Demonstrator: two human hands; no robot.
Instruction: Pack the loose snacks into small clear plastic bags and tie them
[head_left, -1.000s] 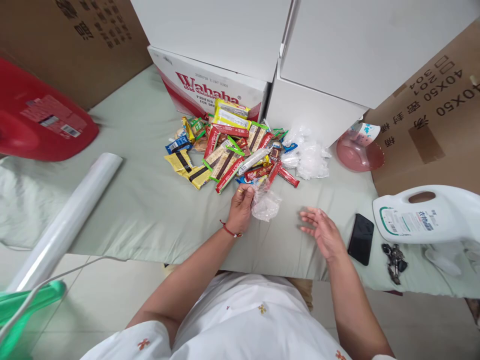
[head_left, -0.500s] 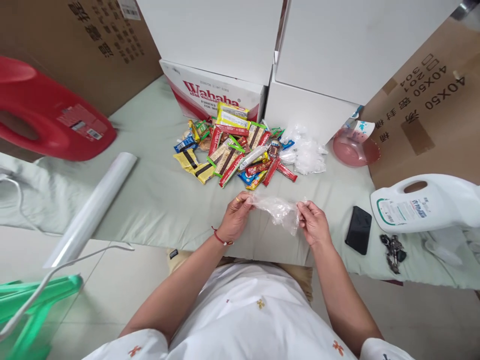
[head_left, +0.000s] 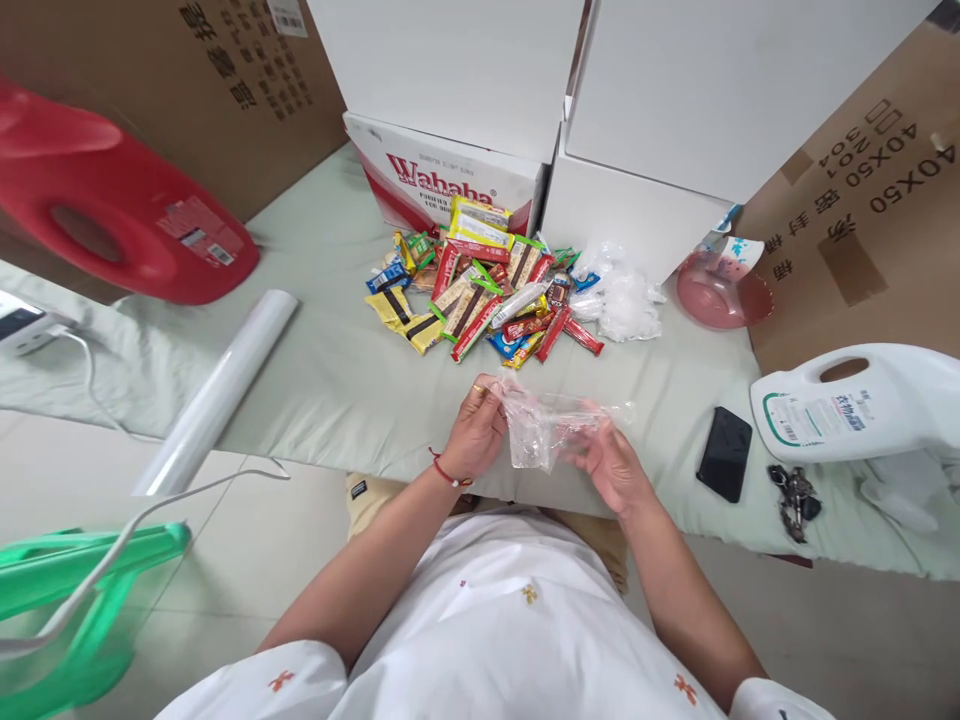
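A crumpled clear plastic bag [head_left: 534, 440] is stretched between my two hands over the front of the table. My left hand [head_left: 480, 428] pinches its left end, thumb against fingers; a ring and a red bracelet show on that side. On the right side of the bag is my right hand [head_left: 611, 462], its fingertips partly covered by the film and bent around it. Just beyond the hands lies a pile of wrapped snack bars [head_left: 472, 305] in red, yellow, green and blue. Touching the pile's right side is a heap of clear plastic bags [head_left: 622, 300].
A white carton [head_left: 450, 180] stands behind the pile. On the right are a pink bowl [head_left: 724, 300], a white detergent jug [head_left: 832, 410], a phone [head_left: 724, 455] and keys [head_left: 795, 505]. At left are a red jug [head_left: 150, 215] and a plastic film roll [head_left: 221, 390].
My right hand has shifted its hold, turning palm-up with its fingers behind the film. The bag is spread wider between the hands. The whole view has moved slightly.
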